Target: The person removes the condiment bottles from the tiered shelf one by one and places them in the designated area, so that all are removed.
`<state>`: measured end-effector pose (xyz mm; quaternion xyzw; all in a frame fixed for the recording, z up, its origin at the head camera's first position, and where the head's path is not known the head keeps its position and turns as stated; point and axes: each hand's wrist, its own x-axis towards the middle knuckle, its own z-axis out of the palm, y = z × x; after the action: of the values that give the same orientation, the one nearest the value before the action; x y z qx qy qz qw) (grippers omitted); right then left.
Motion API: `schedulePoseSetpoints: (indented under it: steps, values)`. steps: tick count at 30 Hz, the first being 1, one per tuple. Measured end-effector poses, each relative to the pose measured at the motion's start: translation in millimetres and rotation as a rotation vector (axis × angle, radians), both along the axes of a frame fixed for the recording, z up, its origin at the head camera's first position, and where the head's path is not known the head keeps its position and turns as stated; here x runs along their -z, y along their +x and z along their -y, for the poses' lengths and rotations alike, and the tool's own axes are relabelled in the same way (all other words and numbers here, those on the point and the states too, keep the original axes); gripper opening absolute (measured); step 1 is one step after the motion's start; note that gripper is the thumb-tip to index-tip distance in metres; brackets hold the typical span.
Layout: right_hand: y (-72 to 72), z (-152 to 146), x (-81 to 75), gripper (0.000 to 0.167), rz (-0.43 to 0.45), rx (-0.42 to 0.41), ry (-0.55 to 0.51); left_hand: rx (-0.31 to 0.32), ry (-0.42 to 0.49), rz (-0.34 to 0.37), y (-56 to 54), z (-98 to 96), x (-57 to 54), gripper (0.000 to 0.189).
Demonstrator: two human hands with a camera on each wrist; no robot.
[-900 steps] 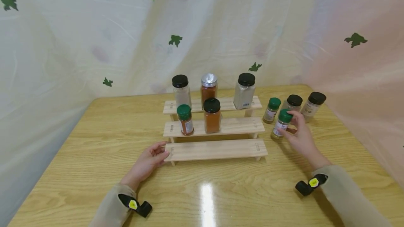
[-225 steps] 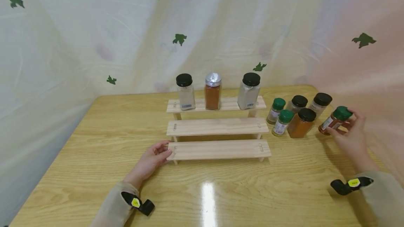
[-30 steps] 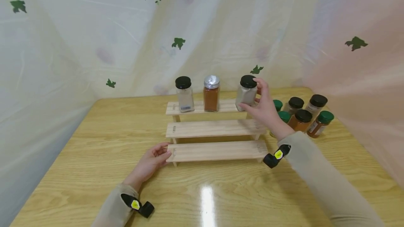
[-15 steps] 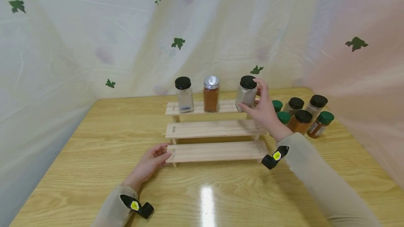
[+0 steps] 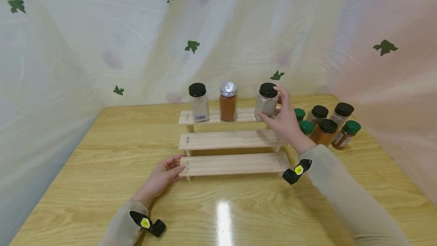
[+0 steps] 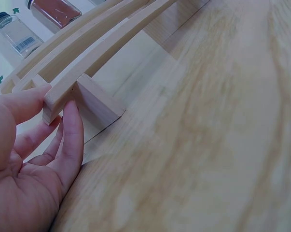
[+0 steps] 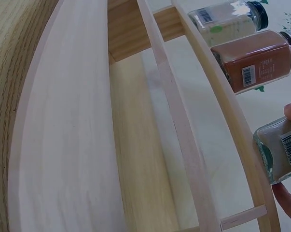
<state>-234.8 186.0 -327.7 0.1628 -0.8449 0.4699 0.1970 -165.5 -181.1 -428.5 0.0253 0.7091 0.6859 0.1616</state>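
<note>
A three-tier wooden spice rack (image 5: 235, 165) stands mid-table. My left hand (image 5: 160, 177) holds the left end of its lowest shelf; in the left wrist view the thumb lies on the board's edge and the fingers (image 6: 74, 130) come from below. My right hand (image 5: 288, 124) grips a glass spice jar (image 5: 267, 104) with a black lid and pale contents, at the top shelf's right end. The right wrist view shows this jar's base (image 7: 265, 157) by the shelf edge; whether it touches the shelf I cannot tell. Most of the right hand is outside that view.
On the top shelf stand a black-lidded jar (image 5: 200, 107) and a silver-lidded jar of red-brown spice (image 5: 228, 107). Several jars crowd the table right of the rack, including an orange one (image 5: 322, 136) and a green-lidded one (image 5: 342, 139). A patterned curtain (image 5: 150, 48) hangs behind.
Since the oldest frame, the orange jar and a red-brown green-lidded jar left the middle shelf for the table at right. My right hand moved from there to the top-shelf jar. Over the last second, almost nothing moved.
</note>
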Motion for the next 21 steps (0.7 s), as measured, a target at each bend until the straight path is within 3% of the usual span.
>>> schedulePoseSetpoints:
  steps: [21]
  values:
    - [-0.1,-0.9,3.7,0.085,-0.020,0.003,0.015,0.002,0.028,-0.015,0.9,-0.4,2.4,0.051]
